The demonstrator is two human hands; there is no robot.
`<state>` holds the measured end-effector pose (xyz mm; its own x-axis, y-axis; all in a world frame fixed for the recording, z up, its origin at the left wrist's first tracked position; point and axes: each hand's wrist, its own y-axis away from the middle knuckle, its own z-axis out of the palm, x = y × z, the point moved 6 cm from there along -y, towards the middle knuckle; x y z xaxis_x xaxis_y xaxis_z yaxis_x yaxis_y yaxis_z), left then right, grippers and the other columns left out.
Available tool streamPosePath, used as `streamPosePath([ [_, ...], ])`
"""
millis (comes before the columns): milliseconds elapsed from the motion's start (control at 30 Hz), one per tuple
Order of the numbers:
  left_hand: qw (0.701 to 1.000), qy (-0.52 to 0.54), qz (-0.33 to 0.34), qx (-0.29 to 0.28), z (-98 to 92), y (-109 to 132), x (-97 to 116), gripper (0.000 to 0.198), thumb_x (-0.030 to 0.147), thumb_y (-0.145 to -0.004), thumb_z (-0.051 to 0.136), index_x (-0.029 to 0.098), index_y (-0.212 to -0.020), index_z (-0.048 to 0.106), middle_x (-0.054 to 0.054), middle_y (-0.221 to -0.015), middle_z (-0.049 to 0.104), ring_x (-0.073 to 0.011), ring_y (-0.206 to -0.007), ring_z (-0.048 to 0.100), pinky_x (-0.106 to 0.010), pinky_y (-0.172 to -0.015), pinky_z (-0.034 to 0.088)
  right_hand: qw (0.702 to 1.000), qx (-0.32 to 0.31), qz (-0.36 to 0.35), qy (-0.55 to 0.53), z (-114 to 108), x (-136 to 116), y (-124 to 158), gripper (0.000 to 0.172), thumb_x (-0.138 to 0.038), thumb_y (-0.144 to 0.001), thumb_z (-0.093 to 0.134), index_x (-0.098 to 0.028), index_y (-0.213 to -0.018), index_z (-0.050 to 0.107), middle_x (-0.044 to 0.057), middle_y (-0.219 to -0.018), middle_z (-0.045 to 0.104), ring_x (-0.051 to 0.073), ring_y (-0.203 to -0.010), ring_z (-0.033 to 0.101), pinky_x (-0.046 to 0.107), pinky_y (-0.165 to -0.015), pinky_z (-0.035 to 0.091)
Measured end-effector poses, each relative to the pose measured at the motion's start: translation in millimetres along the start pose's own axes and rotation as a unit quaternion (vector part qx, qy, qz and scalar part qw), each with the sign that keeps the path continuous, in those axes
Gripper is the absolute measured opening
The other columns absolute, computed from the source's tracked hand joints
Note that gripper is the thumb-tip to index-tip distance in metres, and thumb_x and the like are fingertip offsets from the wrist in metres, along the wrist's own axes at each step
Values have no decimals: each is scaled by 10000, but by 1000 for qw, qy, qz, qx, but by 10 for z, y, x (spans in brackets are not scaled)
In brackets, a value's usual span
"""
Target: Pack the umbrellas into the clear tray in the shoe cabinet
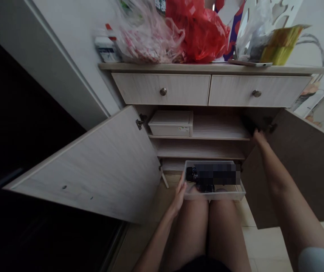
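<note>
A clear plastic box [215,196] rests on my knees, with several dark items [206,187] in it that are partly blurred out. My left hand [180,191] grips the box's left side. At the right end of the cabinet's upper shelf [220,127], my right hand [259,136] is closed on a long black object [248,124]. Shadow hides what kind of object it is. On the left of that shelf sits a white lidded storage box [171,124], apart from both hands.
The left cabinet door [102,166] and right cabinet door [306,166] stand swung out on either side. Two closed drawers [184,85] run above the shelves. On the countertop are a red plastic bag [201,36], a pinkish bag [153,39], a white bottle [107,49] and a yellow package [281,45].
</note>
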<state>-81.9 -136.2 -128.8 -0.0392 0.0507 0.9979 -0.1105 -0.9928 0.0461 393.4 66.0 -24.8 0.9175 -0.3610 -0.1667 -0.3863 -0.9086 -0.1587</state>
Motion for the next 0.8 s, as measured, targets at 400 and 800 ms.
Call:
streamPosePath([
  [400,1000,1,-12,12,-13,17,10,879,770,-772,537,262,-1481,435,-38,-1610,233,-315,-1505,146,-468,-1234,168,996,-8,86,-36,100,-92,55,738,-505,-834,656,-102,-1404,418,327,-1408,368,415,-1187,547,466,-912,456],
  [800,1000,-1,9,8,9,21,23,849,737,-795,537,249,-1482,434,-45,-1609,244,-286,-1511,119,-430,-1243,139,984,41,110,-133,107,-234,142,764,-451,-783,698,-24,-1344,403,308,-1124,602,395,-1074,610,490,-874,472],
])
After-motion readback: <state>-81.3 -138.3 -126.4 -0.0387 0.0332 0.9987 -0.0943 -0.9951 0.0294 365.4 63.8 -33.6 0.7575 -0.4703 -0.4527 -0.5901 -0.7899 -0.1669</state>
